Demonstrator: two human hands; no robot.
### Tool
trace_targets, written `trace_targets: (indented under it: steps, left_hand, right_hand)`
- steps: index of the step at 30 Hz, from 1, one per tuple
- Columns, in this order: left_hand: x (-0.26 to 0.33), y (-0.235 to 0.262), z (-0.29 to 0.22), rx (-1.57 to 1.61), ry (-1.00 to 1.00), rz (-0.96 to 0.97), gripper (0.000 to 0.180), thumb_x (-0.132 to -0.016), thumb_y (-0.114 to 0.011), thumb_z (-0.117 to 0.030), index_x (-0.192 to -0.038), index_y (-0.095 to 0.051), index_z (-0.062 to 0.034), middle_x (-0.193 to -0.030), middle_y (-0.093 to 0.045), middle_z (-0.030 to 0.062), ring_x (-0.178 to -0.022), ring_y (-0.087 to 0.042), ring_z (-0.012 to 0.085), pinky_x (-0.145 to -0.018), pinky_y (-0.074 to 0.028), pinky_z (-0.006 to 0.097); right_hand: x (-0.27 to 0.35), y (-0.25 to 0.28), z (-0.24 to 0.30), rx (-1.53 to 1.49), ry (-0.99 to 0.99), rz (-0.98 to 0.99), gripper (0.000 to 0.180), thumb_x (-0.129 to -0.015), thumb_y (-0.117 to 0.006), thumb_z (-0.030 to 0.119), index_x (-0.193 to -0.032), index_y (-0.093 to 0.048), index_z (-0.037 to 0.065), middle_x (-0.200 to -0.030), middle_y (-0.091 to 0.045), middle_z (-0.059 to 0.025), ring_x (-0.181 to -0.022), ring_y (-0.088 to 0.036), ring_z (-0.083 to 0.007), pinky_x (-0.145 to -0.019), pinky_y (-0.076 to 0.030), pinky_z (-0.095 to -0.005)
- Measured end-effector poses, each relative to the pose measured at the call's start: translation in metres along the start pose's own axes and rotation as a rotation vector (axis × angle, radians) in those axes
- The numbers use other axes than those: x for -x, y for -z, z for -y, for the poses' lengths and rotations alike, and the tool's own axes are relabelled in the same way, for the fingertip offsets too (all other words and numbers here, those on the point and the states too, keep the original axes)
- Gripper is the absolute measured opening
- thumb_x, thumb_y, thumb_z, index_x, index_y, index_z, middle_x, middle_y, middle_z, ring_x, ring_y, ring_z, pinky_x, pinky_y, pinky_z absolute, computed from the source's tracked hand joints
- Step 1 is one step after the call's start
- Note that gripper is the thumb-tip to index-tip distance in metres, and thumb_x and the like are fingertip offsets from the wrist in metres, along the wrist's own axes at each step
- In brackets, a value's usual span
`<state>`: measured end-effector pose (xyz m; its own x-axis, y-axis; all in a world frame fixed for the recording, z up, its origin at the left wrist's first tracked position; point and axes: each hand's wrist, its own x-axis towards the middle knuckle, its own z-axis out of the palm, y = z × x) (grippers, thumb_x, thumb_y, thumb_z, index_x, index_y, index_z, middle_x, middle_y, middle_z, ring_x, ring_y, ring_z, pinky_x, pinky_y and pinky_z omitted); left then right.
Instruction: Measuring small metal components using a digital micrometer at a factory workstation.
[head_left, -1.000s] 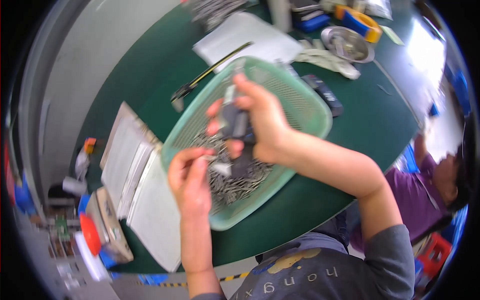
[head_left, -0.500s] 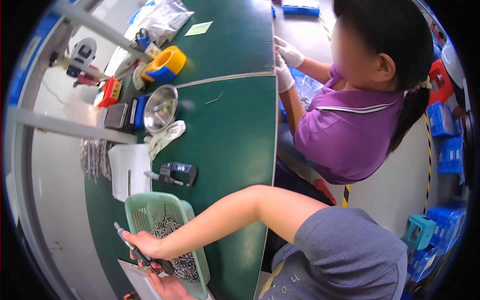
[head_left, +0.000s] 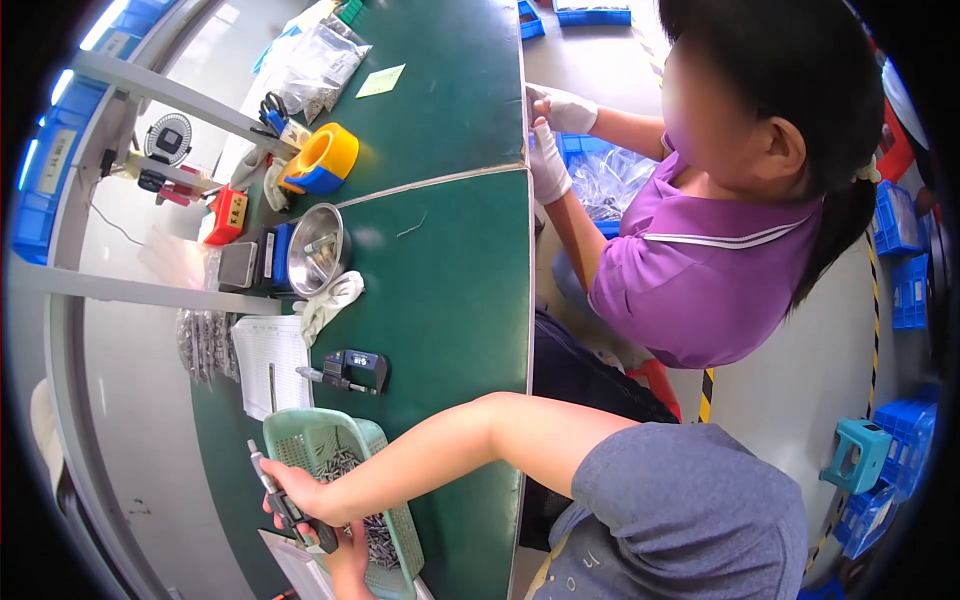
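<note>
My right hand (head_left: 300, 492) reaches in from the right and is wrapped round a micrometer (head_left: 288, 508) with a silver thimble and a dark frame. My left hand (head_left: 346, 562) comes up from the lower edge, close against the micrometer's frame end. Its fingers look drawn together, but what they pinch, if anything, is hidden. Below both hands stands a green plastic basket (head_left: 375, 432) holding many small metal pins (head_left: 382, 545). A second micrometer (head_left: 350, 371) lies on the green table (head_left: 450, 300) beyond the basket.
White paper sheets (head_left: 262, 350), a cloth glove (head_left: 332, 305), a steel bowl (head_left: 318, 250), a small scale (head_left: 238, 262) and a yellow-blue tape dispenser (head_left: 325, 160) line the table's left side. Across from me sits a co-worker in a purple shirt (head_left: 710, 270), wearing white gloves, beside blue bins (head_left: 590, 145).
My left hand has closed up toward the micrometer's frame; its fingers were more spread before. The micrometer stays in my right hand. The whole view has shifted slightly.
</note>
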<state>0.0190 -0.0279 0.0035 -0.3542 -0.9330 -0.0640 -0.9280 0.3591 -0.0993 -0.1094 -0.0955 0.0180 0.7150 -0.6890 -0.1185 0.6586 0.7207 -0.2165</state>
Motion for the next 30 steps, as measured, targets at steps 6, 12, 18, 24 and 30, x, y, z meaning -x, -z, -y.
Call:
trace_targets:
  steps: [6,12,18,24,30]
  left_hand:
    - [-0.02,-0.009,-0.014,-0.003,0.006,0.226,0.055,-0.08,-0.054,-0.026,-0.125,-0.036,-0.0008,-0.128,-0.038,0.0197,-0.12,-0.034,0.0326,-0.097,-0.028,0.038]
    - [-0.009,0.005,-0.028,0.057,0.051,0.129,0.038,-0.078,-0.056,-0.023,-0.109,-0.051,-0.0012,-0.11,-0.051,0.0213,-0.104,-0.047,0.0356,-0.087,-0.036,0.041]
    - [0.003,-0.003,-0.008,-0.03,-0.031,0.007,0.034,-0.076,-0.057,-0.018,-0.105,-0.053,0.0006,-0.099,-0.054,0.0227,-0.096,-0.048,0.0392,-0.079,-0.038,0.044]
    - [0.006,-0.006,0.002,0.271,0.066,-0.266,0.032,-0.077,-0.058,-0.012,-0.105,-0.052,0.0003,-0.096,-0.058,0.0163,-0.09,-0.054,0.0293,-0.081,-0.039,0.037]
    - [0.013,0.01,0.01,0.484,0.219,-0.395,0.029,-0.073,-0.059,-0.007,-0.1,-0.053,0.0025,-0.084,-0.058,0.0085,-0.079,-0.051,0.0152,-0.072,-0.04,0.029]
  right_hand:
    - [0.012,0.002,0.01,0.04,-0.017,-0.074,0.062,-0.078,-0.027,0.065,-0.069,-0.048,0.008,-0.051,-0.049,-0.0044,-0.028,-0.032,-0.012,-0.031,-0.027,-0.0268]
    - [0.013,0.002,0.008,0.064,-0.01,-0.086,0.062,-0.078,-0.027,0.064,-0.07,-0.047,0.006,-0.051,-0.048,-0.0048,-0.029,-0.033,-0.0123,-0.031,-0.028,-0.027]
    - [0.012,-0.002,0.005,0.065,-0.014,-0.101,0.061,-0.079,-0.028,0.063,-0.068,-0.047,0.007,-0.051,-0.048,-0.0053,-0.029,-0.032,-0.0124,-0.03,-0.027,-0.0266]
    - [0.004,0.001,0.004,0.036,-0.036,-0.085,0.061,-0.078,-0.029,0.064,-0.067,-0.046,0.007,-0.05,-0.047,-0.0057,-0.029,-0.032,-0.0127,-0.03,-0.027,-0.0264]
    - [0.003,0.0,-0.001,0.022,-0.021,-0.047,0.062,-0.077,-0.029,0.066,-0.068,-0.047,0.007,-0.05,-0.048,-0.0062,-0.031,-0.034,-0.0129,-0.029,-0.027,-0.0258]
